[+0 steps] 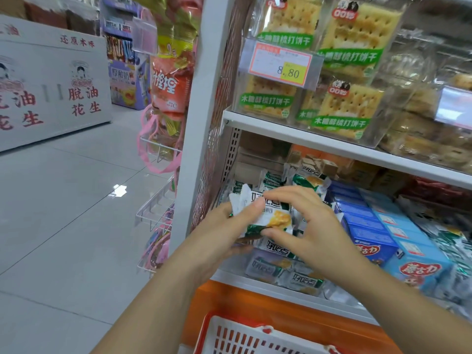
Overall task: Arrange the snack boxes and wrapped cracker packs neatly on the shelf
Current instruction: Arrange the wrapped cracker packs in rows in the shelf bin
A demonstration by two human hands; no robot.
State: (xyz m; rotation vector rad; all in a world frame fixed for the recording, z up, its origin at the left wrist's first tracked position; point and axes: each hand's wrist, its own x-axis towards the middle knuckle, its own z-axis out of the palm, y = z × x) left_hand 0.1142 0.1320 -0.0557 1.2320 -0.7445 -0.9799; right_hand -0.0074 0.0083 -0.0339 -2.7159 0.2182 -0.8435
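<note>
A green and white wrapped cracker pack point(270, 215) is held in front of the lower shelf point(293, 290). My left hand point(227, 231) grips its left end, thumb on top. My right hand point(304, 226) pinches its right side between thumb and fingers. More wrapped packs point(286, 274) lie loose on the shelf beneath and behind the held one. Blue snack boxes point(370, 231) and light blue boxes point(411, 254) stand in rows to the right.
The upper shelf point(306, 134) carries clear cracker packs point(350, 72) and a price tag point(281, 63). A red and white basket point(242, 335) sits below my arms. Hanging snack bags point(168, 85) and wire racks point(155, 208) line the shelf's left end, beside tiled floor point(63, 200).
</note>
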